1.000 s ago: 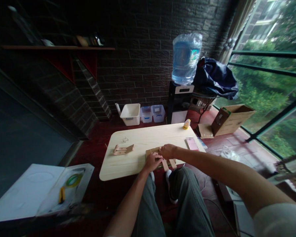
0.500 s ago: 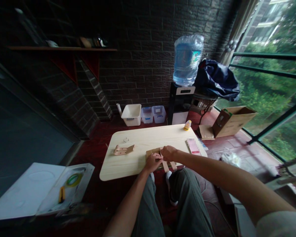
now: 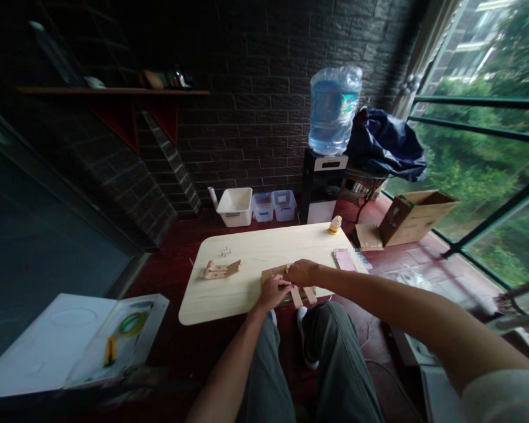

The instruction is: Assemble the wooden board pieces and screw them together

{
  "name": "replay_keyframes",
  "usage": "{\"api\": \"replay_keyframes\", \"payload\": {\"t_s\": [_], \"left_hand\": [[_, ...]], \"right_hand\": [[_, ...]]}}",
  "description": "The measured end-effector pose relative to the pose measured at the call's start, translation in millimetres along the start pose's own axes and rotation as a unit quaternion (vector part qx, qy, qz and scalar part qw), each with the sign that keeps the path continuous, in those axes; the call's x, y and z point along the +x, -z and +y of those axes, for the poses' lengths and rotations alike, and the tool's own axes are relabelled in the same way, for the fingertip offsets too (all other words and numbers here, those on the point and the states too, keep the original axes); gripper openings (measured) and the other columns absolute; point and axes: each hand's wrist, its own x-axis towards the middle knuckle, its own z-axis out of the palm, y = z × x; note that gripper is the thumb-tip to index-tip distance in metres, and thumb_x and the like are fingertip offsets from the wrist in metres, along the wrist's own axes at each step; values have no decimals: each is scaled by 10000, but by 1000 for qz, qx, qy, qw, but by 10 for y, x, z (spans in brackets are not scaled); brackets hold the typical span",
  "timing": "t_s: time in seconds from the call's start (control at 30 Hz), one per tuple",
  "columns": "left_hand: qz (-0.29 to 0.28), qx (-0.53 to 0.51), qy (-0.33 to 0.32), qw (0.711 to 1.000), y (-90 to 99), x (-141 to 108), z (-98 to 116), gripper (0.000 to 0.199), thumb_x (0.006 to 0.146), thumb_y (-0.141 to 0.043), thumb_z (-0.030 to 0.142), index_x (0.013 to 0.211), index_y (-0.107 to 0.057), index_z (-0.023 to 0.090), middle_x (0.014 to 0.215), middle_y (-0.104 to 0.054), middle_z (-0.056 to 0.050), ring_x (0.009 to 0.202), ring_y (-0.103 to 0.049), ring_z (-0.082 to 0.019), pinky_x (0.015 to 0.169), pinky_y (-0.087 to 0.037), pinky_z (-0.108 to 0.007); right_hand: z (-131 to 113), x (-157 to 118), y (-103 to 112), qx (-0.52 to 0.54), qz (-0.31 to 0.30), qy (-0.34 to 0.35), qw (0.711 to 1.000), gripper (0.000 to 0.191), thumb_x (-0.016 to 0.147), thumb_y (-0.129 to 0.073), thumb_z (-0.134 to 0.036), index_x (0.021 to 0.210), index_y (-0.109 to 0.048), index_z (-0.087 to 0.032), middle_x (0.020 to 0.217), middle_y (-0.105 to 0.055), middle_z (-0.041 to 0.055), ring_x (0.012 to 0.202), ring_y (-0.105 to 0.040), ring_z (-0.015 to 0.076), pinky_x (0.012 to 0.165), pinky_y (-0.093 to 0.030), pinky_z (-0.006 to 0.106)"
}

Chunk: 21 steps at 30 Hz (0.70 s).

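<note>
On the pale wooden table (image 3: 233, 299), a brown cardboard piece (image 3: 268, 274) lies at the near edge under both hands. Two light wooden strips (image 3: 296, 297) stick out from it over the edge. My left hand (image 3: 274, 291) rests on the cardboard with its fingers bent together over a strip; what they pinch is too small to tell. Touching it on the right, my right hand (image 3: 302, 272) is closed, its fingertips hidden. A wooden bracket-like part (image 3: 221, 270) sits at the left of the table, with small bent metal pieces (image 3: 225, 252) behind it.
A yellow-capped bottle (image 3: 335, 225) stands at the table's back right, with a pink-screened phone (image 3: 344, 259) nearer. Beyond are plastic bins (image 3: 235, 218), a water dispenser (image 3: 324, 194) and a cardboard box (image 3: 417, 216). An open white case (image 3: 134, 346) is at lower left.
My right hand has shifted very slightly and lies flatter over the cardboard. My left hand stays almost in place. The view has moved a little.
</note>
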Motion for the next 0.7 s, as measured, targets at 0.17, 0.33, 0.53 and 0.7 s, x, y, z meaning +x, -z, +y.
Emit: {"api": "replay_keyframes", "payload": {"t_s": [0.17, 0.33, 0.53, 0.7], "left_hand": [[4, -8, -7, 1000, -30, 10, -61, 132, 841, -713, 338, 871, -813, 258, 962, -740, -34, 1000, -660, -212, 969, -508, -382], [-4, -15, -9, 1000, -63, 39, -124, 99, 824, -727, 289, 874, -805, 256, 1023, -751, -26, 1013, -664, -201, 1005, -495, -386], [-12, -11, -8, 1000, -75, 54, -168, 101, 820, -725, 300, 868, -802, 255, 1039, -751, -29, 1028, -659, -214, 1028, -483, -413], [-14, -8, -10, 1000, -51, 39, -105, 109, 820, -716, 289, 879, -799, 250, 1031, -751, -33, 1024, -657, -211, 1011, -499, -400]], "right_hand": [[27, 56, -68, 5, -15, 1, 1000, 236, 904, -611, -248, 1077, -733, -145, 1056, -767, 167, 907, -735, 290, 709, -555, 361], [99, 38, -89, 28, -4, -33, 999, 278, 883, -669, -292, 1086, -730, -112, 1006, -779, 162, 922, -743, 270, 744, -555, 316], [23, 9, -83, 43, -18, -112, 993, 383, 876, -697, -378, 1107, -731, -75, 1038, -770, 199, 969, -745, 300, 774, -569, 326], [-59, -23, -28, 78, -21, -168, 982, 413, 866, -679, -346, 1175, -711, -73, 1051, -768, 195, 957, -748, 316, 763, -577, 352]]}}
